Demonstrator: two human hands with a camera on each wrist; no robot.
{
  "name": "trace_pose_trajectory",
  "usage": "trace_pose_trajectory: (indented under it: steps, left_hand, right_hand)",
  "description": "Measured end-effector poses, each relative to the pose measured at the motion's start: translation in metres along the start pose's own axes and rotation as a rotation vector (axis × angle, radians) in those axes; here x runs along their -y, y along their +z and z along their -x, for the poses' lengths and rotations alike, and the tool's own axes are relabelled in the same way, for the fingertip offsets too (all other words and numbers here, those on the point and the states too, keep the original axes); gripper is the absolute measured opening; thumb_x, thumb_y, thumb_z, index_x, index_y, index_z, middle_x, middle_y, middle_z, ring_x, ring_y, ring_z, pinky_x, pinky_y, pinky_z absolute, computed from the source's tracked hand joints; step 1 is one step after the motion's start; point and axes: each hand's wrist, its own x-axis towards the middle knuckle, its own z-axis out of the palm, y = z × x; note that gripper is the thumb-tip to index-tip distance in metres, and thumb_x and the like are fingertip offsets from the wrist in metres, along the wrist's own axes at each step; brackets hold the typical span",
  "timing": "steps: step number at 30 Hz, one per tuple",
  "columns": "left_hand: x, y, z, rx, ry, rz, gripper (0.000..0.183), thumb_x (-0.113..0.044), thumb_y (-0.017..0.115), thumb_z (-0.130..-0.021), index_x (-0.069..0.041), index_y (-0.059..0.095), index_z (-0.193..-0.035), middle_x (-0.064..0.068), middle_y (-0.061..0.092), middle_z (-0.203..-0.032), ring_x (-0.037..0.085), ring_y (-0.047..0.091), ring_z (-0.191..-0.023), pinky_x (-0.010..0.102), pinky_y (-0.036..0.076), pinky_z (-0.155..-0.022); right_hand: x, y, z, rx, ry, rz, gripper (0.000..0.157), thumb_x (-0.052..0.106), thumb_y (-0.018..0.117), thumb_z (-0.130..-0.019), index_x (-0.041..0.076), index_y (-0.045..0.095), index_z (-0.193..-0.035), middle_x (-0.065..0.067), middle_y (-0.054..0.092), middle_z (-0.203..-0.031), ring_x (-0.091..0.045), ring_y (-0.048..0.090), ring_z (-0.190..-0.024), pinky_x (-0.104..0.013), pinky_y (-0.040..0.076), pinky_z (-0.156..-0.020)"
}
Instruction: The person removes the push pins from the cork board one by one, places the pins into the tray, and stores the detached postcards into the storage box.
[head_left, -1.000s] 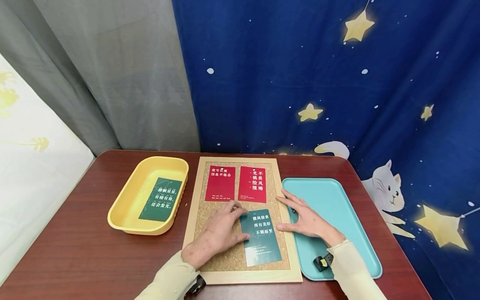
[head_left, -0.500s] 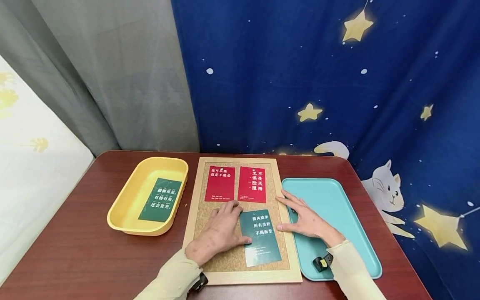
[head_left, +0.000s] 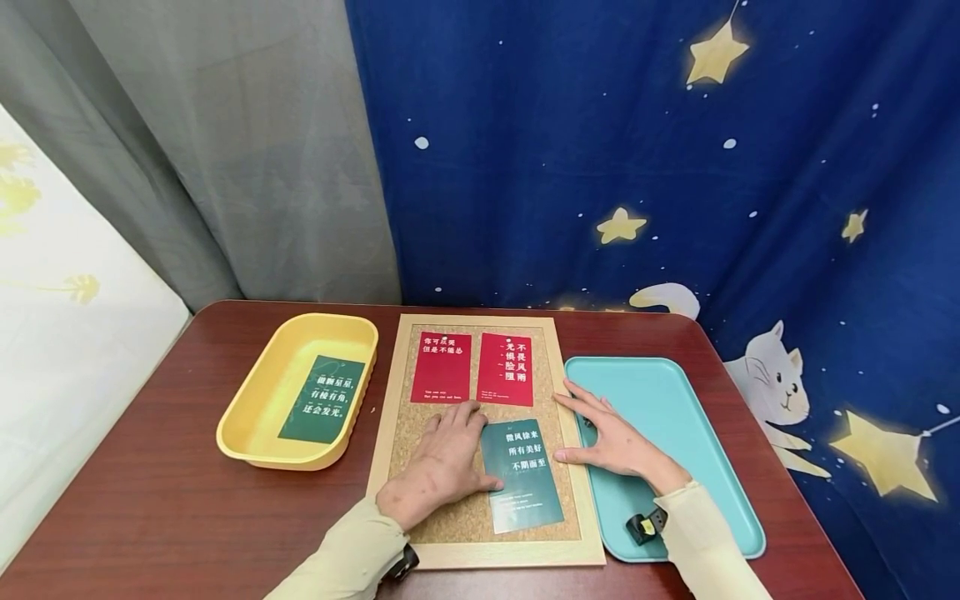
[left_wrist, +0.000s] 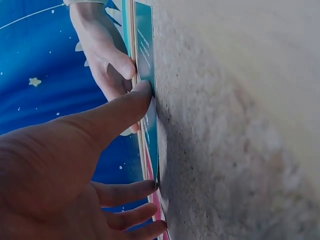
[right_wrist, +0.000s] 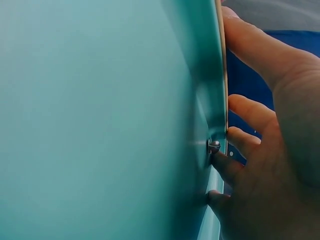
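Note:
On a wood-framed cork board (head_left: 517,553) lies a green card (head_left: 528,492) with white writing, slightly tilted. My left hand (head_left: 438,462) rests over the cork at the card's left; its thumb touches the card's left edge, and the other fingers lie near the top left corner. In the left wrist view the thumb (left_wrist: 135,97) reaches over the card. My right hand (head_left: 618,440) spreads across the board's right frame edge, thumb and fingertips on the wood. Beneath it, in the right wrist view, a small shiny metal pin (right_wrist: 213,146) sits in the teal tray (right_wrist: 100,120) by the fingers.
Two red cards, the left one (head_left: 441,371) and the right one (head_left: 505,379), are on the board's upper half, each with a small pin at its top. A yellow basin (head_left: 255,400) at the left holds another green card (head_left: 321,400). A blue curtain (head_left: 525,167) hangs behind the table.
My left index finger has drawn back from the green card's top left corner, and the thumb has slid slightly down its left edge. The card and my right hand have stayed in place.

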Motion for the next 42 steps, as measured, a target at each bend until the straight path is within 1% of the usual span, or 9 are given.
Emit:
trace_pose_trajectory:
  steps: [6, 10, 13, 18, 22, 30, 34, 37, 42]
  left_hand:
    - [-0.002, 0.0, -0.001, -0.031, -0.007, 0.011, 0.091, -0.049, 0.091, -0.063, -0.007, 0.051, -0.132, 0.012, 0.05, -0.143, 0.031, 0.046, -0.136, 0.057, 0.034, -0.116]
    - [-0.001, 0.0, -0.002, -0.067, -0.014, 0.058, 0.079, -0.042, 0.093, -0.063, -0.009, 0.052, -0.122, 0.007, 0.056, -0.124, 0.027, 0.053, -0.121, 0.055, 0.038, -0.114]
    - [-0.001, 0.001, -0.003, -0.09, -0.019, 0.108, 0.074, -0.038, 0.093, -0.065, -0.01, 0.052, -0.12, 0.004, 0.057, -0.114, 0.023, 0.054, -0.111, 0.051, 0.042, -0.11]
    - [-0.001, 0.0, -0.005, -0.124, -0.03, 0.223, 0.07, -0.033, 0.092, -0.068, -0.013, 0.052, -0.122, 0.003, 0.061, -0.115, 0.02, 0.057, -0.107, 0.045, 0.049, -0.103]
    - [0.001, 0.0, -0.005, -0.157, -0.031, 0.349, 0.067, -0.024, 0.09, -0.071, -0.015, 0.05, -0.124, 0.003, 0.062, -0.112, 0.019, 0.061, -0.103, 0.039, 0.053, -0.095]
    - [0.005, 0.0, -0.007, -0.174, 0.021, 0.607, 0.068, -0.005, 0.082, -0.078, -0.013, 0.042, -0.132, 0.006, 0.064, -0.1, 0.012, 0.064, -0.079, 0.017, 0.054, -0.068]
    - [0.007, 0.0, -0.007, -0.174, 0.035, 0.715, 0.068, 0.002, 0.079, -0.079, -0.014, 0.042, -0.133, 0.008, 0.062, -0.096, 0.006, 0.058, -0.071, 0.014, 0.05, -0.066]
    - [0.008, 0.0, -0.006, -0.174, 0.038, 0.748, 0.067, 0.005, 0.077, -0.08, -0.014, 0.042, -0.133, 0.008, 0.062, -0.094, 0.006, 0.054, -0.067, 0.015, 0.049, -0.066]
    - [0.01, 0.0, -0.005, -0.147, 0.036, 0.799, 0.065, 0.006, 0.073, -0.084, -0.017, 0.041, -0.136, 0.009, 0.068, -0.094, 0.007, 0.066, -0.069, 0.018, 0.055, -0.068]
  right_hand:
    - [0.0, 0.0, 0.0, 0.003, 0.004, -0.007, 0.092, 0.056, 0.079, -0.076, 0.025, 0.039, -0.153, 0.0, 0.019, -0.167, -0.032, 0.022, -0.153, -0.063, 0.008, -0.123]
    - [0.0, 0.001, 0.0, 0.004, 0.002, -0.007, 0.092, 0.057, 0.079, -0.076, 0.025, 0.039, -0.153, -0.001, 0.02, -0.167, -0.032, 0.023, -0.153, -0.063, 0.008, -0.123]
    - [-0.001, 0.001, 0.0, 0.004, 0.002, -0.008, 0.092, 0.057, 0.078, -0.076, 0.025, 0.039, -0.153, -0.001, 0.02, -0.167, -0.032, 0.023, -0.153, -0.063, 0.007, -0.123]
    - [-0.001, 0.001, 0.0, 0.003, -0.003, -0.013, 0.091, 0.056, 0.079, -0.076, 0.025, 0.039, -0.153, -0.001, 0.02, -0.167, -0.032, 0.022, -0.153, -0.063, 0.007, -0.123]
    - [-0.001, 0.001, 0.0, 0.0, -0.012, -0.017, 0.091, 0.055, 0.079, -0.077, 0.025, 0.039, -0.153, -0.002, 0.019, -0.167, -0.032, 0.021, -0.154, -0.064, 0.007, -0.123]
    - [-0.002, 0.001, 0.0, -0.004, -0.011, -0.024, 0.091, 0.055, 0.079, -0.077, 0.025, 0.039, -0.153, -0.002, 0.019, -0.168, -0.032, 0.021, -0.154, -0.064, 0.006, -0.123]
    - [-0.002, 0.002, 0.0, -0.008, -0.011, -0.023, 0.091, 0.055, 0.079, -0.077, 0.025, 0.039, -0.153, -0.002, 0.019, -0.168, -0.032, 0.021, -0.154, -0.064, 0.006, -0.123]
    - [-0.002, 0.002, 0.0, -0.01, -0.012, -0.022, 0.091, 0.056, 0.078, -0.077, 0.025, 0.039, -0.153, -0.001, 0.019, -0.168, -0.032, 0.021, -0.154, -0.064, 0.006, -0.123]
    - [-0.003, 0.003, 0.0, -0.012, -0.009, -0.029, 0.091, 0.057, 0.078, -0.076, 0.025, 0.039, -0.153, -0.001, 0.019, -0.168, -0.031, 0.02, -0.155, -0.064, 0.005, -0.123]
